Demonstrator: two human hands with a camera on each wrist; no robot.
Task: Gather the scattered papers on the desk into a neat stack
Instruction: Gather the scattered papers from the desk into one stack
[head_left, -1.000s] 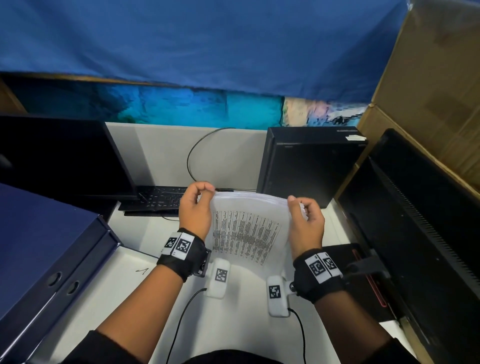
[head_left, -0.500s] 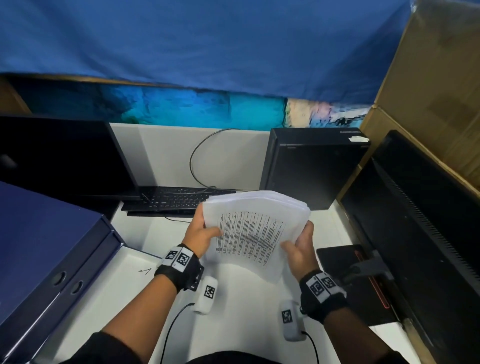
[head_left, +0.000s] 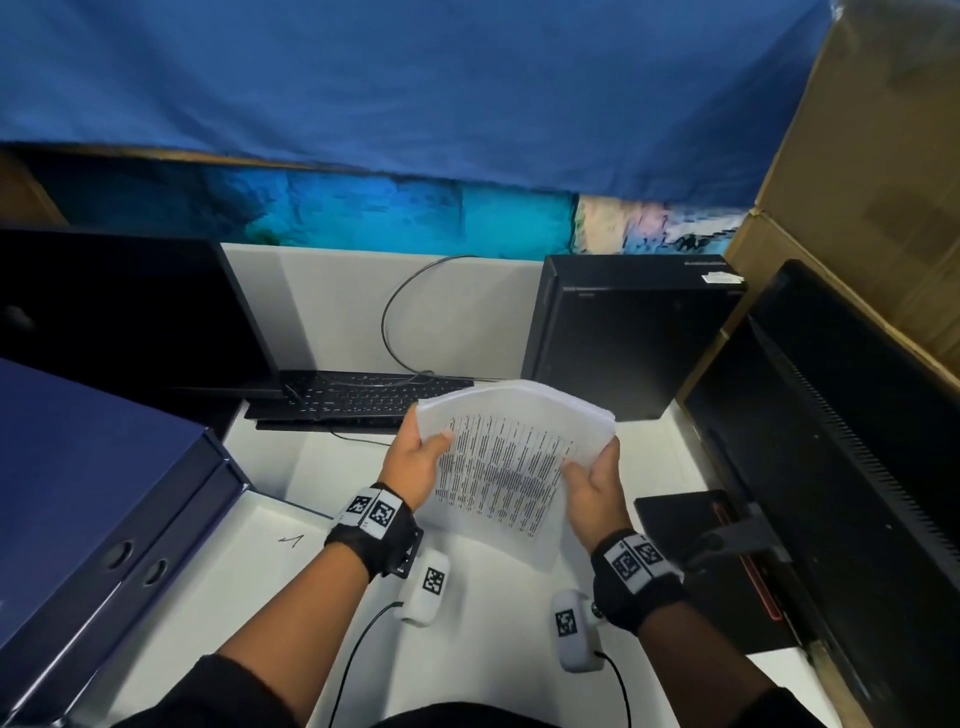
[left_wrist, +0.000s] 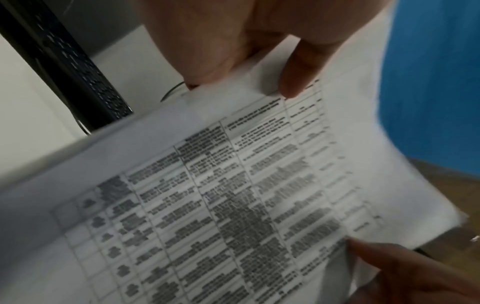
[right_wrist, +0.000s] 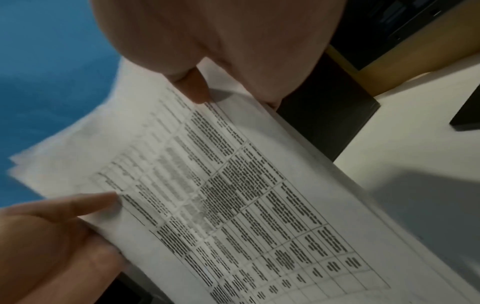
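Here we hold the papers (head_left: 511, 457) above the tabletop (head_left: 322, 467), near its far edge; our left hand (head_left: 413, 462) pinches their left side, our right hand (head_left: 597, 480) their right, thumbs on the printed sheet.

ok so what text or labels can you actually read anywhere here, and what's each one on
No word or number can be read.
Papers: printed table, all text blurred in every view.
Computer case: white sticker and faint lettering on its top edge, too small.
Wrist bands on left hand and right hand: square coded markers, no letters.
Desk: small pen mark, not a clear letter.
Keyboard: key legends too small.
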